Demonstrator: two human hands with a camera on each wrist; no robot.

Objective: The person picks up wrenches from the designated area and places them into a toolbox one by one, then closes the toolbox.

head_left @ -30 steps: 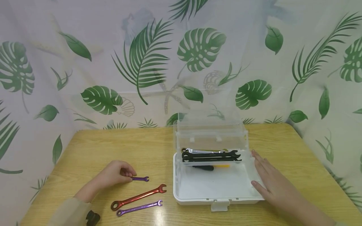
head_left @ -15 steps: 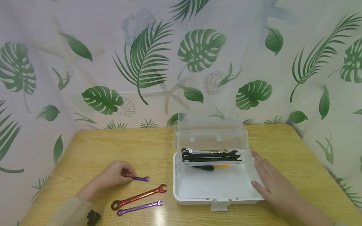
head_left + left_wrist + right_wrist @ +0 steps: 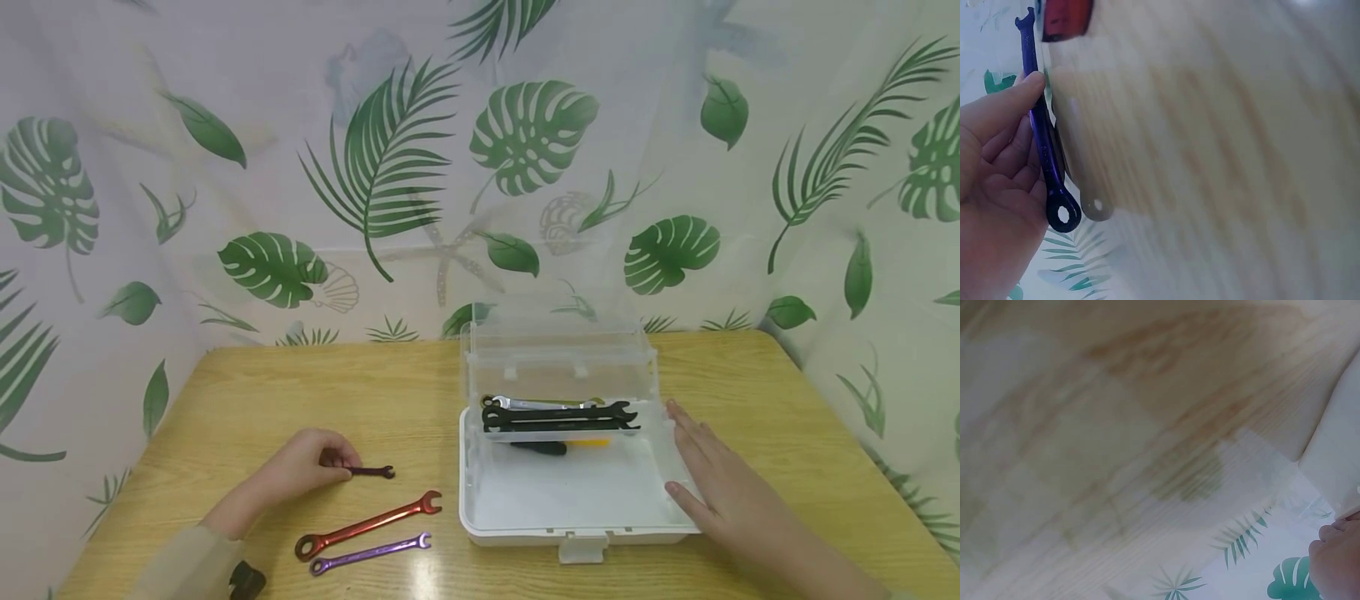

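Observation:
My left hand pinches a small purple wrench by one end, just above the wooden table. The left wrist view shows that small purple wrench lying along my fingers, ring end near the palm. In front of it lie a red wrench and a longer purple wrench. My right hand rests with straight fingers against the right wall of an open white plastic toolbox. Black wrenches and a silver one lie in the box's upper tray.
The toolbox's clear lid stands upright at the back. A black-and-yellow tool lies on the box floor under the tray. A leaf-print curtain closes in the table at the back and both sides. A small black object sits near my left sleeve.
The small purple wrench has tipped up slightly in my left fingers and looks darker. The right hand and the box have not moved.

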